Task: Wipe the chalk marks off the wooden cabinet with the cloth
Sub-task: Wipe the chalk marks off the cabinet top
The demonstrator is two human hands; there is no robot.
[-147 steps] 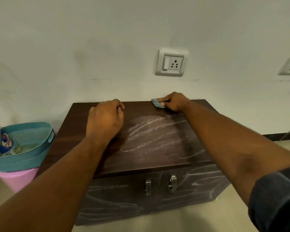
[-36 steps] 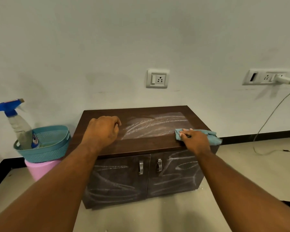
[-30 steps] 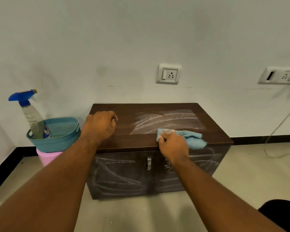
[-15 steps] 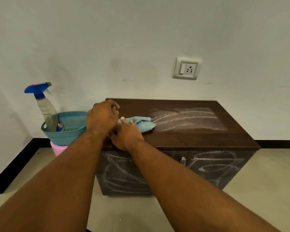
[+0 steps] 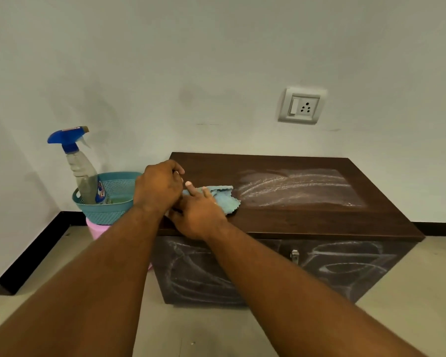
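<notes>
A dark wooden cabinet [image 5: 294,222] stands against the wall. White chalk marks [image 5: 296,188] smear the right half of its top, and more chalk lines [image 5: 345,266] cover both doors. A light blue cloth [image 5: 224,199] lies on the top's left part, pressed flat under my right hand [image 5: 198,215], whose fingers lie spread on it. My left hand [image 5: 159,188] rests curled as a fist on the cabinet's left edge, touching the right hand.
A teal basket [image 5: 108,199] with a blue-topped spray bottle [image 5: 84,173] sits on a pink stool [image 5: 98,229] left of the cabinet. A wall socket [image 5: 303,106] is above it. Metal door handle [image 5: 294,256] shows on the front. Tiled floor lies all around.
My right hand slid the cloth from the right front of the cabinet top across to the left, up against my left hand. The front strip of the top now looks free of chalk.
</notes>
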